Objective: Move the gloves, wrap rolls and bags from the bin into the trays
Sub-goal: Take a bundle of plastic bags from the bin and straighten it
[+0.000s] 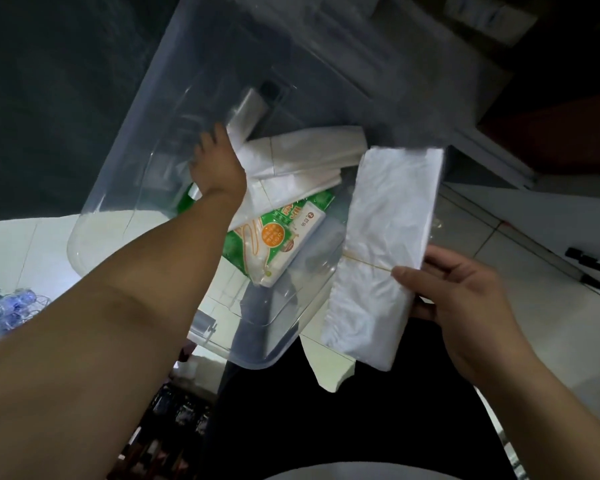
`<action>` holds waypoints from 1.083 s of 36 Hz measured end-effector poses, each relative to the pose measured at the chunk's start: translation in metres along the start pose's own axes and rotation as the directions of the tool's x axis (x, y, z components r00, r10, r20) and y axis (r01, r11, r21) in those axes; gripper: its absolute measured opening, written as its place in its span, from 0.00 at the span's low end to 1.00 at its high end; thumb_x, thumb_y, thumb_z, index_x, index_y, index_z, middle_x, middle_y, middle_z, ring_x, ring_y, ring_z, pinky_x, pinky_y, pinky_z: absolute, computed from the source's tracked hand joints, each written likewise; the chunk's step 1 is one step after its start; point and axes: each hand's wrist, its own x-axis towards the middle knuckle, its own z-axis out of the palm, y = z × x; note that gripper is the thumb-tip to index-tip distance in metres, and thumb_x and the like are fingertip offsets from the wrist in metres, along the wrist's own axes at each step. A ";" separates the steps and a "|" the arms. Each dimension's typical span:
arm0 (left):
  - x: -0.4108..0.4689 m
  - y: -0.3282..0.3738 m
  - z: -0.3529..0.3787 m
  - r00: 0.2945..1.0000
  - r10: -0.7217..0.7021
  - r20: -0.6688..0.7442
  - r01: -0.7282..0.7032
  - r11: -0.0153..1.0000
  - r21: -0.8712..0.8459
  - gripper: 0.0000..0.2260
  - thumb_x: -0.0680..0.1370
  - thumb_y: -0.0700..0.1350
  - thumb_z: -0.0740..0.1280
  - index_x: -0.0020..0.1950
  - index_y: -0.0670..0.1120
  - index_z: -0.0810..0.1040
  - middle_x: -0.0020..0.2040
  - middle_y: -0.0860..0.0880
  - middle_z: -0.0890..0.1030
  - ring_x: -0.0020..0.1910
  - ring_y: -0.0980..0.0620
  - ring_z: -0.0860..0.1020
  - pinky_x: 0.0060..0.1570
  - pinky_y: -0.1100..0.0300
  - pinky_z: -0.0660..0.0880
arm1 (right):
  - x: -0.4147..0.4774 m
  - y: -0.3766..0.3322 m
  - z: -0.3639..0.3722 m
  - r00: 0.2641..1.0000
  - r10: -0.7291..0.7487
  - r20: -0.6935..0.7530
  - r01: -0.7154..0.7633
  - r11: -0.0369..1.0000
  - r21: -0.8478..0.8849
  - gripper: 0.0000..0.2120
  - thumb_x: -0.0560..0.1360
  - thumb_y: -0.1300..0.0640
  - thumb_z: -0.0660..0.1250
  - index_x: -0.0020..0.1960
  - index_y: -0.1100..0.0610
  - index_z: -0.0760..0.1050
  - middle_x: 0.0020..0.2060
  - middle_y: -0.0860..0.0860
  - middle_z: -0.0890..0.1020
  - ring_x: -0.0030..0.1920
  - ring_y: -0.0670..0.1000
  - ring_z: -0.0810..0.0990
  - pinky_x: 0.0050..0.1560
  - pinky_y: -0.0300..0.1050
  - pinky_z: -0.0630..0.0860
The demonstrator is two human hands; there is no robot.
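A clear plastic bin (125,161) fills the middle of the view. My left hand (215,164) reaches deep into it and touches a pile of white folded bags (302,157); its fingers are hidden from view. Under the pile lies a green and white packet (278,244). A clear wrap roll (246,105) lies at the far end of the bin. My right hand (465,299) pinches a flat white bundle of bags (381,244), tied with a thin rubber band, at the bin's right rim.
White tiled floor (520,271) lies to the right, with a black object (589,261) on it. A blue patterned item (4,306) sits at the left edge. My dark-clothed legs are at the bottom. No tray is in view.
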 end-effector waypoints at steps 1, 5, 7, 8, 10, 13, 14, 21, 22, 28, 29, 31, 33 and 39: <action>0.002 -0.001 -0.001 1.000 -0.002 0.007 0.002 1.000 -0.004 0.28 0.73 0.30 0.63 0.72 0.44 0.65 0.67 0.39 0.71 0.64 0.38 0.72 0.53 0.44 0.74 | 0.000 0.000 0.000 1.000 -0.003 -0.003 0.003 1.000 -0.001 0.12 0.73 0.72 0.67 0.48 0.58 0.83 0.42 0.55 0.87 0.38 0.51 0.86 0.39 0.46 0.83; 0.010 -0.004 -0.006 0.999 -0.023 0.030 0.024 0.999 -0.026 0.22 0.75 0.31 0.62 0.68 0.43 0.68 0.66 0.38 0.71 0.61 0.35 0.75 0.54 0.42 0.74 | 0.000 -0.003 -0.001 1.000 -0.020 0.006 0.020 1.000 0.015 0.12 0.73 0.72 0.66 0.48 0.58 0.83 0.41 0.54 0.87 0.38 0.51 0.86 0.38 0.45 0.83; 0.012 -0.002 -0.005 0.999 -0.020 0.045 0.020 1.000 -0.005 0.19 0.76 0.32 0.63 0.67 0.42 0.71 0.65 0.38 0.74 0.60 0.35 0.76 0.55 0.43 0.74 | -0.001 -0.003 -0.003 1.000 -0.025 0.007 0.025 1.000 0.003 0.12 0.73 0.72 0.66 0.48 0.58 0.83 0.41 0.55 0.87 0.38 0.51 0.86 0.38 0.46 0.83; 0.012 -0.001 -0.004 0.998 -0.021 0.055 0.020 1.000 0.017 0.18 0.77 0.32 0.63 0.66 0.42 0.74 0.64 0.39 0.76 0.61 0.37 0.77 0.55 0.45 0.75 | 0.000 -0.003 -0.004 1.000 -0.027 0.008 0.027 1.000 -0.008 0.12 0.73 0.72 0.66 0.48 0.58 0.83 0.42 0.55 0.87 0.38 0.51 0.86 0.39 0.46 0.83; 0.011 0.004 -0.002 0.998 -0.027 0.055 0.025 0.999 0.047 0.17 0.76 0.32 0.64 0.63 0.44 0.77 0.61 0.39 0.79 0.61 0.38 0.77 0.55 0.47 0.75 | 0.001 -0.002 -0.008 1.000 -0.026 0.006 0.026 0.999 -0.031 0.12 0.73 0.72 0.67 0.48 0.58 0.83 0.43 0.55 0.87 0.39 0.52 0.86 0.39 0.46 0.83; 0.011 0.009 0.002 0.998 -0.041 0.047 0.038 0.998 0.058 0.16 0.76 0.30 0.63 0.61 0.43 0.78 0.59 0.38 0.80 0.60 0.37 0.78 0.55 0.47 0.74 | 0.001 -0.001 -0.014 1.000 -0.025 0.001 0.025 0.999 -0.043 0.11 0.73 0.71 0.67 0.48 0.58 0.83 0.43 0.56 0.87 0.40 0.53 0.86 0.40 0.47 0.84; 0.011 0.011 0.002 0.997 -0.050 0.054 0.047 0.997 0.054 0.16 0.76 0.30 0.62 0.60 0.42 0.78 0.59 0.38 0.80 0.60 0.36 0.78 0.56 0.46 0.74 | 0.001 -0.001 -0.016 1.000 -0.029 0.000 0.029 0.999 -0.045 0.12 0.73 0.71 0.68 0.48 0.58 0.83 0.43 0.56 0.87 0.40 0.54 0.86 0.40 0.48 0.84; -0.013 0.011 -0.031 0.995 -0.103 -0.008 0.100 0.979 -0.175 0.11 0.76 0.34 0.63 0.55 0.40 0.81 0.53 0.36 0.82 0.54 0.34 0.80 0.51 0.47 0.75 | -0.006 -0.023 -0.028 0.993 -0.076 0.087 0.085 0.991 -0.105 0.11 0.74 0.71 0.67 0.48 0.58 0.83 0.43 0.56 0.87 0.41 0.53 0.86 0.42 0.48 0.83; -0.024 0.010 -0.041 0.996 -0.088 -0.028 0.080 0.970 -0.228 0.10 0.76 0.35 0.63 0.53 0.40 0.81 0.50 0.36 0.83 0.51 0.34 0.80 0.48 0.49 0.75 | -0.010 -0.028 -0.028 0.989 -0.077 0.128 0.092 0.989 -0.113 0.11 0.74 0.71 0.67 0.49 0.59 0.82 0.44 0.56 0.87 0.41 0.53 0.86 0.42 0.48 0.83; -0.110 0.003 -0.116 0.988 -0.143 -0.051 0.091 0.830 -0.551 0.03 0.73 0.41 0.69 0.42 0.42 0.81 0.38 0.41 0.82 0.42 0.40 0.81 0.36 0.56 0.69 | -0.031 -0.064 -0.018 0.939 -0.157 0.308 0.248 0.926 -0.286 0.10 0.73 0.71 0.69 0.50 0.60 0.83 0.44 0.56 0.87 0.42 0.52 0.85 0.42 0.48 0.82; -0.126 0.001 -0.132 0.985 -0.164 -0.052 0.101 0.795 -0.599 0.03 0.73 0.40 0.71 0.39 0.43 0.80 0.36 0.43 0.81 0.41 0.40 0.81 0.37 0.55 0.69 | -0.035 -0.071 -0.016 0.927 -0.182 0.328 0.287 0.908 -0.306 0.10 0.73 0.70 0.70 0.50 0.59 0.83 0.44 0.56 0.87 0.44 0.54 0.86 0.45 0.51 0.82; -0.155 -0.005 -0.160 0.974 -0.227 -0.015 0.151 0.695 -0.702 0.03 0.72 0.39 0.73 0.41 0.46 0.81 0.37 0.47 0.80 0.42 0.43 0.80 0.40 0.56 0.74 | -0.039 -0.085 -0.013 0.908 -0.218 0.358 0.338 0.886 -0.317 0.09 0.74 0.68 0.70 0.48 0.56 0.84 0.45 0.54 0.87 0.47 0.57 0.86 0.48 0.54 0.82; -0.183 -0.011 -0.183 0.958 -0.283 0.038 0.201 0.574 -0.793 0.05 0.71 0.41 0.75 0.43 0.48 0.82 0.38 0.48 0.82 0.41 0.46 0.81 0.46 0.51 0.80 | -0.042 -0.098 -0.009 0.895 -0.242 0.376 0.369 0.874 -0.316 0.10 0.74 0.67 0.70 0.47 0.54 0.84 0.43 0.52 0.87 0.46 0.56 0.86 0.43 0.52 0.83; -0.248 0.001 -0.252 0.922 -0.375 -0.101 0.080 0.436 -0.896 0.11 0.73 0.40 0.74 0.47 0.57 0.82 0.40 0.56 0.84 0.43 0.49 0.83 0.50 0.45 0.82 | -0.057 -0.124 0.017 0.847 -0.305 0.436 0.457 0.836 -0.304 0.13 0.74 0.68 0.70 0.44 0.50 0.83 0.40 0.49 0.87 0.46 0.57 0.86 0.48 0.59 0.83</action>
